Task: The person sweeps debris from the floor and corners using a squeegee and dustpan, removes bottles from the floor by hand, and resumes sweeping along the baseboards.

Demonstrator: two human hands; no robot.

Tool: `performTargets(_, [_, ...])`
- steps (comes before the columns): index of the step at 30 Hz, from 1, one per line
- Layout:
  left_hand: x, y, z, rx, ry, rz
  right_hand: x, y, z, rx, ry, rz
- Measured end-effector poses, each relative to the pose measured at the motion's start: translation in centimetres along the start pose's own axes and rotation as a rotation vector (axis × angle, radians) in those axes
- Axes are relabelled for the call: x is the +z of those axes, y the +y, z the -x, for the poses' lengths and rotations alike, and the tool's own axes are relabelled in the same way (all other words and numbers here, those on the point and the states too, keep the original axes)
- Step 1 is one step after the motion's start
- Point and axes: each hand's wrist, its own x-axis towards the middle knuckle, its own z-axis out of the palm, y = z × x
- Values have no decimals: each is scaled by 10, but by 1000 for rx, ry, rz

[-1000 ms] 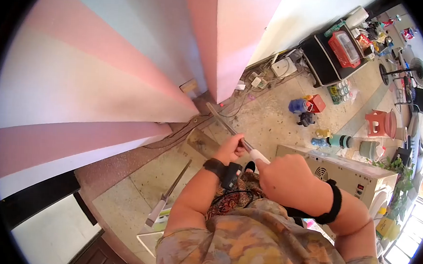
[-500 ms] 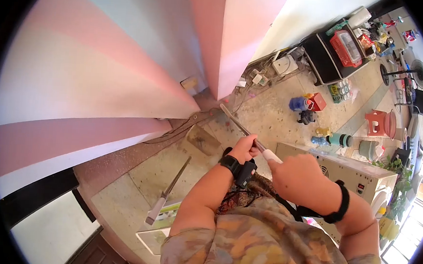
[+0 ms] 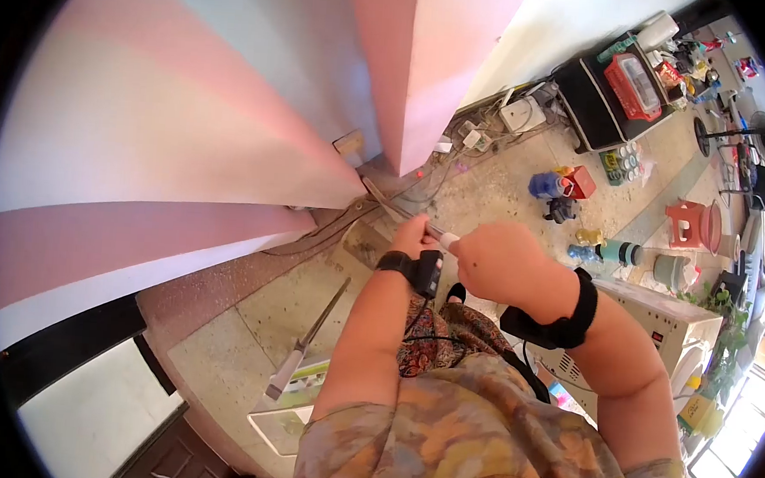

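Observation:
A long thin tool with a metal shaft [image 3: 395, 208] and a pale handle slants away from me, its far end near the cables at the foot of the pink pillar. My left hand [image 3: 413, 237] is closed round the shaft, below its far part. Closed over the pale handle is my right hand [image 3: 502, 262], which hides the tool's near end. What the far tip touches is too small to tell. Both wrists wear black straps with small devices.
A second long tool [image 3: 298, 351] leans by a white-framed box [image 3: 276, 425] at lower left. Cables [image 3: 335, 223] run along the wall base. To the right stand a beige machine [image 3: 649, 325], a blue bottle [image 3: 545, 185], a red stool [image 3: 686, 224] and a black cabinet [image 3: 588, 103].
Both hands and the tool have moved left and forward since the last frame. The tool's far end has shifted left towards the wall corner. Both hands keep their hold.

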Motion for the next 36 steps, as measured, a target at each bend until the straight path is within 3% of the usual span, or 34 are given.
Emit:
performTargets(3, [15, -14, 10, -49, -15, 81, -14, 0, 11, 29, -41, 63])
performTargets(6, [25, -24, 13, -198, -194, 97, -38, -6, 28, 50, -42, 119])
performTargets(12, [28, -27, 25, -129, -139, 152, -54, -19, 41, 106, -42, 120])
performTargets(18, [14, -17, 24, -57, -98, 113, -14, -11, 29, 24, 50, 25])
performTargets(21, [0, -51, -36, -182, -138, 84, -9, -3, 37, 71, -1, 40])
performTargets(29, [44, -67, 37, -251, -216, 126, -63, -12, 98, 128, -58, 69])
performTargets(31, [31, -72, 32, -285, -275, 166, -62, -11, 100, 114, -69, 83])
performTargets(36, [0, -60, 42, -172, -192, 191, -35, -12, 80, -26, -95, 87])
